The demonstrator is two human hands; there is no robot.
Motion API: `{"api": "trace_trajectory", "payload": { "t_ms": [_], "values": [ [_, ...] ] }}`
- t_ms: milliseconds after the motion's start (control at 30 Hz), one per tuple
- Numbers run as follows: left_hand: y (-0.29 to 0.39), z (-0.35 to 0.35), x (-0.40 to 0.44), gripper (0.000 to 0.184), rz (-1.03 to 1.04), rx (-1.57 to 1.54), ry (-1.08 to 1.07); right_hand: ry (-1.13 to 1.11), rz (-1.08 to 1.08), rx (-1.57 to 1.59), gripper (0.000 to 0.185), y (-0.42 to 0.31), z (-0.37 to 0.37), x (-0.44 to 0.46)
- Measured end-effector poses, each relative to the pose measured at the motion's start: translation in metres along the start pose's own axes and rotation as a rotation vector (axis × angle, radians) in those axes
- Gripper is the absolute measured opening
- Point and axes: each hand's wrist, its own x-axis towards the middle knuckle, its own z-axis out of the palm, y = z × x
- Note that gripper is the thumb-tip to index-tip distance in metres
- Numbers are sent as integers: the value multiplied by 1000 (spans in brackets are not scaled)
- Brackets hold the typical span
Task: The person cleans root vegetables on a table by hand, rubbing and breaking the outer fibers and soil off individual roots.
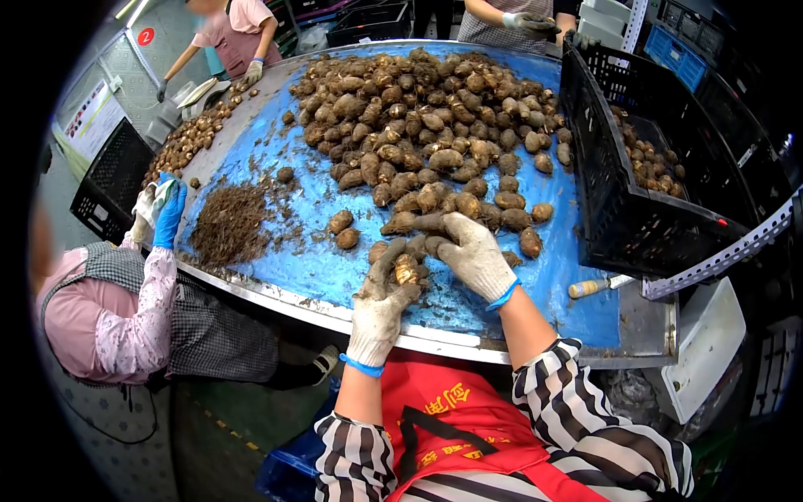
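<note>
Picking over, I'd judge: my left hand point(379, 303) grasps 1 tuber point(406, 269), my right hand point(477, 253)'s grip I can't tell; next calls for nimble fingers.

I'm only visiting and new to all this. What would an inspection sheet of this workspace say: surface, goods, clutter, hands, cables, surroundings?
Surface: table covered largely by a blue sheet.
Goods: brown tubers, heaped towards the far side, some loose nearer.
Clutter: dirt piled at left; knife lying near the right end.
Hands: both gloved; left hand at a tuber, right hand at the heap's near edge; grip unclear on both.
Cables: a thin dark cord, looping low at left.
Surroundings: black crate at right, with tubers inside; co-workers at left and far side.
</note>
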Motion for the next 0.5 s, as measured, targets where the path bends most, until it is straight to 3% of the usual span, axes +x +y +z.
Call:
{"api": "trace_trajectory", "payload": {
  "t_ms": [33,133,167,200,367,500],
  "values": [
    [-1,-1,0,69,25,18,10,-144,133,162,33,-4,-2,-1],
    [0,1,3,69,116,121,0,-132,-158,64,25,-19,-1,-9],
    [-2,-1,3,67,74,92,-3,-156,-142,178,21,-4,8,-10],
    [-5,-6,2,66,31,64,-5,-65,-289,61,16,-2,13,-10],
    [0,-3,2,61,-18,-3,-64,101,-152,-205,13,4,16,-6],
    [5,4,-1,61,-50,-158,-38,73,-68,-22,19,11,8,-4]
  ]
}}
